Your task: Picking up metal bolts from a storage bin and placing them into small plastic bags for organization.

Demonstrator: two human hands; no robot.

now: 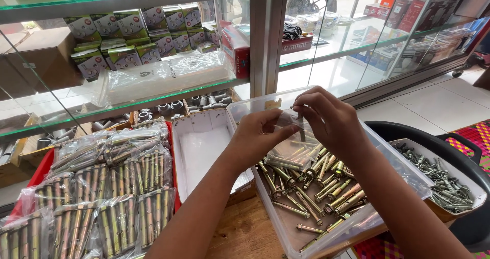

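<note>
Over a clear plastic tub [240, 117] heaped with loose brass-toned anchor bolts [316, 185], the left hand [260, 136] pinches the thin, crinkly mouth of a small clear plastic bag [288, 131], its fingers closed on the film. The right hand [329, 118] holds a slim metal bolt [301, 128] upright, fingers narrowed around its top, its lower end at the bag's mouth. To the left, a red tray [38, 174] carries glossy packets of bolts [117, 197]; an empty white box [201, 146] sits between tray and tub on the wooden bench [240, 233].
</note>
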